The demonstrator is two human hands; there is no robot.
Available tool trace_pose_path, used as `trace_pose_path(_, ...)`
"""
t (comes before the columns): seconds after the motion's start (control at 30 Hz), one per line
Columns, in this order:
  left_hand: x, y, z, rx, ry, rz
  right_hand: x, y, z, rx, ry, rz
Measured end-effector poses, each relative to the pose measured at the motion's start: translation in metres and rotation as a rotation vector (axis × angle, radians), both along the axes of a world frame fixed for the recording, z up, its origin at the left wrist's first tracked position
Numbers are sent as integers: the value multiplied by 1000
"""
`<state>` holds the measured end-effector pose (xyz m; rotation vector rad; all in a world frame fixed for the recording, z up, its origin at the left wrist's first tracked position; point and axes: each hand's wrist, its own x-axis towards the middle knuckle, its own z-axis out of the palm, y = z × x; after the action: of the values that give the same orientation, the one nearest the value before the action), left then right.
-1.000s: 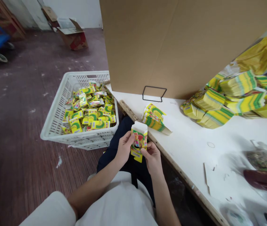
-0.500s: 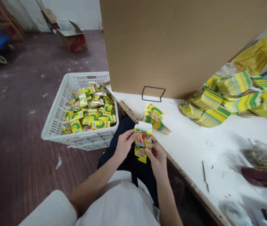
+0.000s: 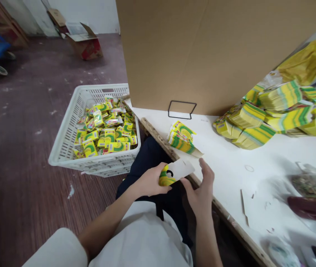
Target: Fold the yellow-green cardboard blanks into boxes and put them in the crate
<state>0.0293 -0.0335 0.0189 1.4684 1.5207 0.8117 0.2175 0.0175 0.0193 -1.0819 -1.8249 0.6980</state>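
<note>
A small yellow-green carton (image 3: 180,170) with a white end flap is tilted in my left hand (image 3: 150,182), thumb above and fingers wrapped around its printed end. My right hand (image 3: 201,190) is open, its fingers and thumb spread around the white end of the carton. The right thumb lies close to the flap's lower edge; whether it touches I cannot tell. Just beyond, a small pile of flat printed cartons (image 3: 184,135) rests at the near edge of the white table (image 3: 221,167).
A white plastic basket (image 3: 113,163) of yellow packets (image 3: 104,137) stands on the floor at left. Bundled flat cartons (image 3: 254,124) are heaped at the table's right rear. A large cardboard sheet (image 3: 191,55) rises behind a black wire frame (image 3: 182,109). A dark red object (image 3: 310,208) lies at right.
The carton has turned from upright to lying sideways, its white end now pointing right. My right hand has let go and opened, moving right, while my left hand has wrapped around the printed end.
</note>
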Motion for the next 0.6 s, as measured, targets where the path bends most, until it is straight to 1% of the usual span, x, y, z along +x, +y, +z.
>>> trace_pose_path(0.03, 4, -1, -1, 23, -3, 0, -2, 0, -6, -116, 124, -17)
trace_pose_path(0.07, 7, -1, -1, 49, -11, -16, -5, -1, -12, -263, 244, 7)
trace_pose_path(0.13, 13, -2, -2, 122, -30, -68, -13, -4, -22, -579, 448, 119)
trace_pose_path(0.17, 15, -3, -4, 170, -34, -91, -17, -6, -26, -711, 522, 172)
trace_pose_path(0.2, 18, -3, -5, 217, -37, -104, -20, -7, -29, -811, 574, 214)
trace_pose_path(0.23, 19, -3, -7, 262, -37, -108, -22, -8, -31, -871, 606, 242)
trace_pose_path(0.27, 20, -4, -9, 299, -33, -102, -24, -8, -32, -898, 620, 256)
trace_pose_path(0.3, 20, -3, -10, 325, -25, -88, -25, -7, -33, -902, 618, 261)
trace_pose_path(0.37, 19, -3, -10, 328, -8, -58, -24, -7, -33, -854, 592, 265)
trace_pose_path(0.43, 18, -1, -10, 254, 1, -73, -22, -8, -31, -745, 506, 285)
trace_pose_path(0.5, 19, 0, -10, 130, 0, -90, -21, -11, -29, -599, 322, 318)
trace_pose_path(0.53, 20, 1, -11, 85, -1, -77, -20, -13, -28, -518, 216, 319)
trace_pose_path(0.6, 24, 1, -16, 73, 25, -6, -19, -14, -27, -375, 49, 288)
